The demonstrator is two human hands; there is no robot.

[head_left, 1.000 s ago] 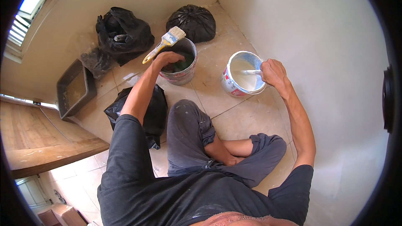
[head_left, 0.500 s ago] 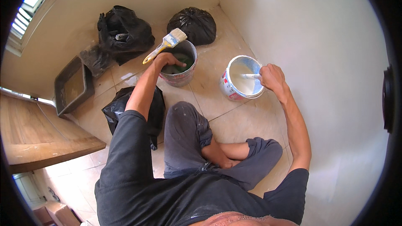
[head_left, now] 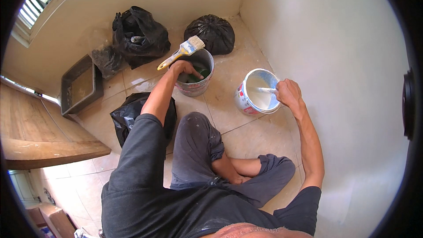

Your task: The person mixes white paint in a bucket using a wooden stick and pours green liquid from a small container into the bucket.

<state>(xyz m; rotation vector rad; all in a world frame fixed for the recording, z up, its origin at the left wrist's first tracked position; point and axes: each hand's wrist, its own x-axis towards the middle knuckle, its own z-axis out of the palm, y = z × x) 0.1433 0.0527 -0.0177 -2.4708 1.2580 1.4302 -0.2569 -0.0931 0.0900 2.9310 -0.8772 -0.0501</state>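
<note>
My left hand (head_left: 183, 67) reaches over the near left rim of a grey bucket (head_left: 194, 91) and dips inside. One digit is stretched out above something dark green (head_left: 202, 71); the other fingers are hidden. Across the bucket's rim lies a wide paintbrush (head_left: 181, 53), its handle yellow, its pale bristles pointing to the far right. To the right, my right hand (head_left: 288, 92) is closed around a white, paint-coated stick (head_left: 267, 90). The stick's other end is in the off-white paint (head_left: 257, 94) in a white bucket (head_left: 242, 101).
Black plastic bags (head_left: 140, 39), (head_left: 209, 34) stand along the far wall, and another black bag (head_left: 128, 113) lies by my left arm. Farther left is a dark paint tray (head_left: 99, 89). A wooden panel (head_left: 53, 147) juts in at left. A white wall (head_left: 343, 61) rises on the right.
The view has shifted, so the whole scene sits slightly lower and farther right. Inside the grey bucket, my left hand's visible digit has tipped a little downward. My right hand keeps hold of the stick.
</note>
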